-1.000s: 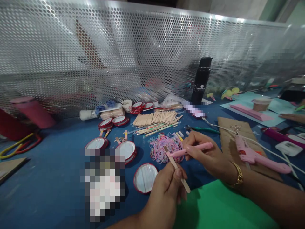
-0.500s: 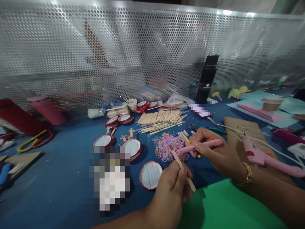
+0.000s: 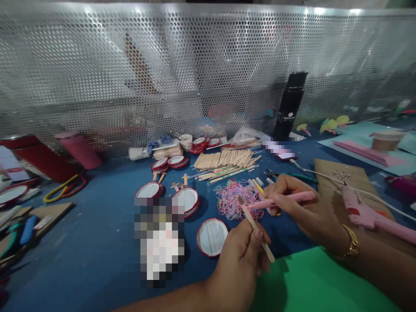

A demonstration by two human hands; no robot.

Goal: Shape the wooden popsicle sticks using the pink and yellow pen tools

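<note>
One flat, pale wooden craft stick (image 3: 249, 217) with a dark brown upper end sits at the centre of the work, slanting from eleven o'clock down to five; the left hand (image 3: 240, 253) grips it, pinched between thumb and fingers, with both ends jutting free; the right hand (image 3: 295, 208) is closed around a slim pink plastic marker (image 3: 302, 196) in a writing hold, its tip pointing toward nine o'clock and meeting, or nearly meeting, the stick just below the brown end, though I cannot tell whether they touch; the step in hand looks like colouring a band on the wood, and the next stroke would call for a firm left pinch and a light, level tip that stays clear of the brown; beyond the stick's upper end, at eleven o'clock, lies a tangled heap of thin multicoloured bands (image 3: 229, 197); at nine o'clock, just beside the left hand, rests a round white disc with a red rim (image 3: 212, 237); at five, below the hands, spreads a bright green sheet (image 3: 325, 281); at three, beyond the right wrist, lies a pink glue gun (image 3: 360, 211); further out, toward eleven, lies a row of plain wooden sticks (image 3: 208, 160).
</note>
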